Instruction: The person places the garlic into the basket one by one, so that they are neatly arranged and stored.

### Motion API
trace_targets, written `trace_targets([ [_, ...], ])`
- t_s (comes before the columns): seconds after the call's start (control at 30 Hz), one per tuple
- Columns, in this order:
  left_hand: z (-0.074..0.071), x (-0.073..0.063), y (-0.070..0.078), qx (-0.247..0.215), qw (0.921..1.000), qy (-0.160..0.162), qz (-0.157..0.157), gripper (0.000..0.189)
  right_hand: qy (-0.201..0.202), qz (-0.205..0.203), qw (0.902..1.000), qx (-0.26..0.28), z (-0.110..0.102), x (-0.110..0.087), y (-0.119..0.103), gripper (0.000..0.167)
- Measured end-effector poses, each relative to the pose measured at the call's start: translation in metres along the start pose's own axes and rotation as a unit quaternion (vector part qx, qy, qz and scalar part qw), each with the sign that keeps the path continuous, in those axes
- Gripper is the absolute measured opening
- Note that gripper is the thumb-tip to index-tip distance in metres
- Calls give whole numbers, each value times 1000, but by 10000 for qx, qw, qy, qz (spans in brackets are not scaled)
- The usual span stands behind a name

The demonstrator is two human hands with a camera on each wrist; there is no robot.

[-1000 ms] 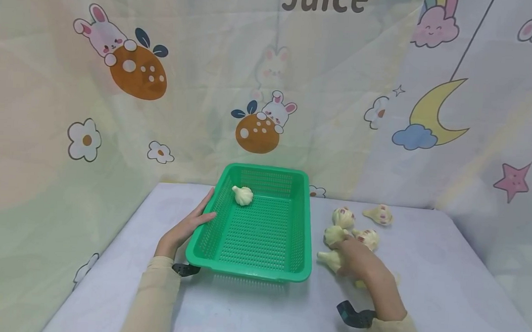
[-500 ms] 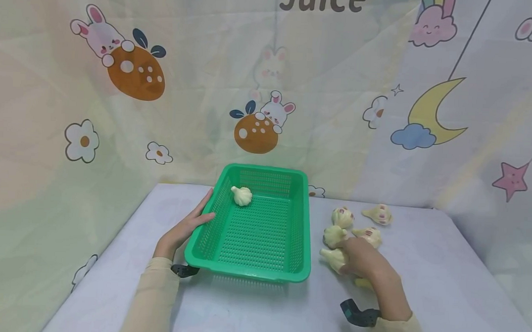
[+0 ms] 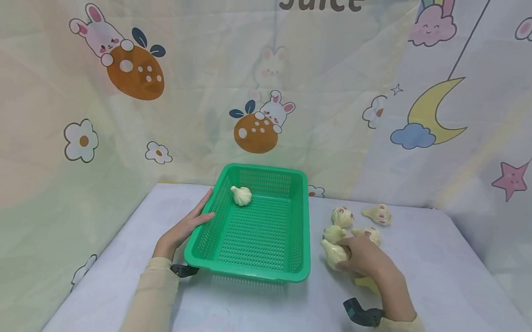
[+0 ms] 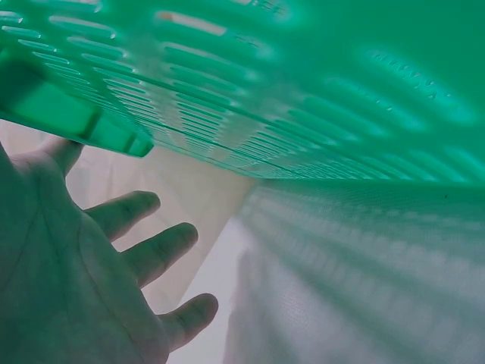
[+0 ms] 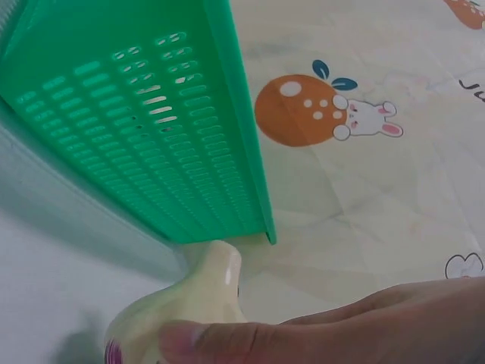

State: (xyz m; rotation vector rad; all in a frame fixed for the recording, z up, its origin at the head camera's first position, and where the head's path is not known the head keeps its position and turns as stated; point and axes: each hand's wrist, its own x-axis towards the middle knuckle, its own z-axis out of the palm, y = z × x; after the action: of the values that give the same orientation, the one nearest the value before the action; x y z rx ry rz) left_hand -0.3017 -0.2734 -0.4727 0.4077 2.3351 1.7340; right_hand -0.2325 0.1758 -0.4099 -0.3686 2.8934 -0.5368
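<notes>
A green slotted plastic basket (image 3: 258, 240) stands mid-table with one garlic bulb (image 3: 242, 196) in its far left corner. My left hand (image 3: 184, 232) rests at the basket's left rim, thumb over the edge; in the left wrist view its fingers (image 4: 163, 250) are spread and straight below the rim. To the right of the basket, my right hand (image 3: 371, 262) pinches a pale garlic bulb (image 3: 333, 255) between thumb and fingers. In the right wrist view this bulb (image 5: 201, 299) has its stem pointing up, toward the basket's side, with the thumb across its body.
Several more garlic bulbs lie close past the right hand, among them ones with reddish marks (image 3: 342, 217) and one farther back (image 3: 378, 214). A yellowish piece (image 3: 368, 283) shows partly under the right wrist. A printed cloth backdrop (image 3: 196, 133) rises behind the white table (image 3: 241, 313).
The garlic bulb at my right hand has turned and shifted slightly right, its stem now pointing farther up and away. My right wrist has moved a little right. Left hand and basket stay put.
</notes>
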Motion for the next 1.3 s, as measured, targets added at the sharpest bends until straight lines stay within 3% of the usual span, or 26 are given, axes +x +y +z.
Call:
trace_targets([
  [0.27, 1, 1, 0, -48, 10000, 0, 21, 69, 78, 33, 9999, 127, 1, 4, 5, 45],
  [0.57, 0, 1, 0, -12, 10000, 16, 40, 68, 371, -308, 9980, 410, -1, 8, 10, 56],
  [1.07, 1, 0, 2, -45, 10000, 14, 4, 68, 500, -178, 9976, 438, -11, 2, 1, 62],
  [1.3, 2, -1, 5, 2, 10000, 20, -37, 70, 745, -457, 9937, 703, -12, 2, 0, 61],
])
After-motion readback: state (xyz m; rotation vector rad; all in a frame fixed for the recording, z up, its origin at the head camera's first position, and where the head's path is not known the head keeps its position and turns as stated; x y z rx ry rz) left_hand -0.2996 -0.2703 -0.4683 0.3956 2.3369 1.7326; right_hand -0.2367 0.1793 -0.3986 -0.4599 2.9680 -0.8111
